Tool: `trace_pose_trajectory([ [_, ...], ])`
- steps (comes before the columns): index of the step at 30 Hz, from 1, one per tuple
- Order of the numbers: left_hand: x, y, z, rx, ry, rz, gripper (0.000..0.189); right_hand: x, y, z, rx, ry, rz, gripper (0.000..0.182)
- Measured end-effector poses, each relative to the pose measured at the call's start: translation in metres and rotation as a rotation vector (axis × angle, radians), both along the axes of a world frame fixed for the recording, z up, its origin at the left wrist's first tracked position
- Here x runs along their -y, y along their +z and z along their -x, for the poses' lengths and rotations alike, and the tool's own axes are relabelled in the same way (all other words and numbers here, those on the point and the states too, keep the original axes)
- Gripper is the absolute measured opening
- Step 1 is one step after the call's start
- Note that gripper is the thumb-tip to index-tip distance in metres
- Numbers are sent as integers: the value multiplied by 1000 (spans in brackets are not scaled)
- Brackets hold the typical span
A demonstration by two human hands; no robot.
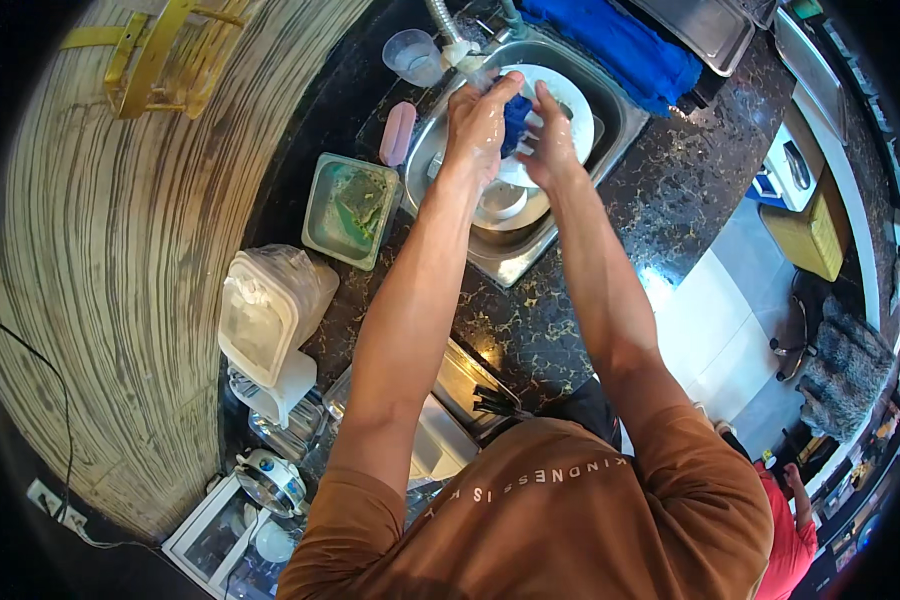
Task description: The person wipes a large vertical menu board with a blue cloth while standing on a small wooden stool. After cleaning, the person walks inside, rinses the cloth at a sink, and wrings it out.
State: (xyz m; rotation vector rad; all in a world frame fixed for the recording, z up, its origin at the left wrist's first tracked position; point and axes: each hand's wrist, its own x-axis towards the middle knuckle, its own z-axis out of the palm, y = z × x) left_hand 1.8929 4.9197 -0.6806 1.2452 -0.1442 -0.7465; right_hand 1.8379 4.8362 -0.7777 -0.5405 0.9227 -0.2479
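Observation:
My left hand [477, 127] is over the stainless steel sink, under the metal faucet [450, 34], and looks wet. A dark blue object [517, 124], perhaps a cloth or a small cup, lies against its palm and fingers. Facing it, my right hand [552, 142] has its fingers apart close to the blue object's right side and is slightly blurred. Beneath both hands, a white plate [581, 120] rests in the sink [615, 154]. A small white bowl [504, 201] sits nearer me, beside a round metal vessel whose contents are partly hidden.
Left of the sink are a clear plastic cup [412, 58], a pink sponge [397, 133] and a tub [351, 210] with a green scouring pad. A blue cloth [615, 45] lies behind it. Plastic containers [266, 315] stand nearer. Someone in red [784, 532] is at lower right.

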Motion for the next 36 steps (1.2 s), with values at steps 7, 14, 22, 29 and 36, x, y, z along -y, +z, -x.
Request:
trace_pose_trajectory([
  [7, -23, -58, -16, 117, 233, -150, 37, -40, 47, -43, -41, -225, 169, 52],
  [14, -11, -57, -23, -373, -72, 325, 50, -25, 43, -25, -226, 273, 1138, 97],
  [22, 14, -6, -49, 318, -537, -223, 61, 54, 48, 15, 426, 803, 337, 66],
  [29, -13, 25, -39, 1612, -686, -388, 93, 71, 82, -15, 29, 1182, 733, 26],
  [36, -17, 11, -33, 1401, -587, -879, 65, 55, 76, -31, 206, 1278, 986, 25],
])
